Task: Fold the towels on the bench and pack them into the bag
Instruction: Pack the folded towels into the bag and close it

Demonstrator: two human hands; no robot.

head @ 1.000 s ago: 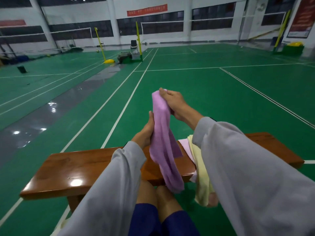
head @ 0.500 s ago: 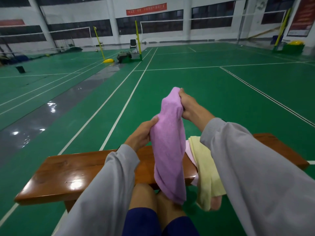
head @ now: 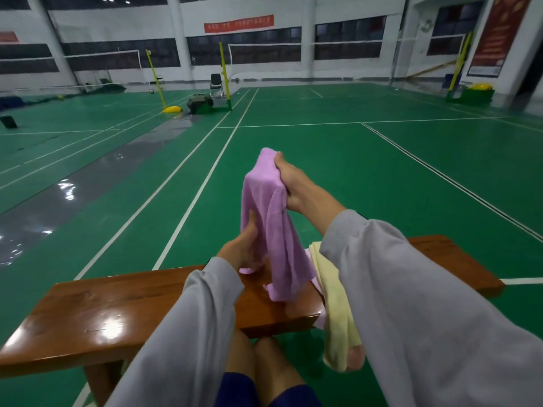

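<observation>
A purple towel (head: 270, 218) hangs in the air over the brown wooden bench (head: 117, 309). My right hand (head: 293, 183) grips its top edge, held high. My left hand (head: 244, 248) holds the towel's left side lower down, fingers curled into the cloth. The towel's bottom end trails onto the bench top. A pale yellow towel (head: 335, 301) and a pink towel (head: 318, 318) under it drape over the bench's near edge, partly hidden by my right sleeve. No bag is in view.
The bench stands on a green court floor with white lines. My knees (head: 264, 365) are just below the bench's near edge. Far off stand yellow net posts (head: 224, 74), a chair (head: 216, 83) and a dark bag-like bundle (head: 199, 102).
My left hand has slid down the purple towel's left side and gathered it in. The towel's lower end has risen from below the bench edge onto the bench top.
</observation>
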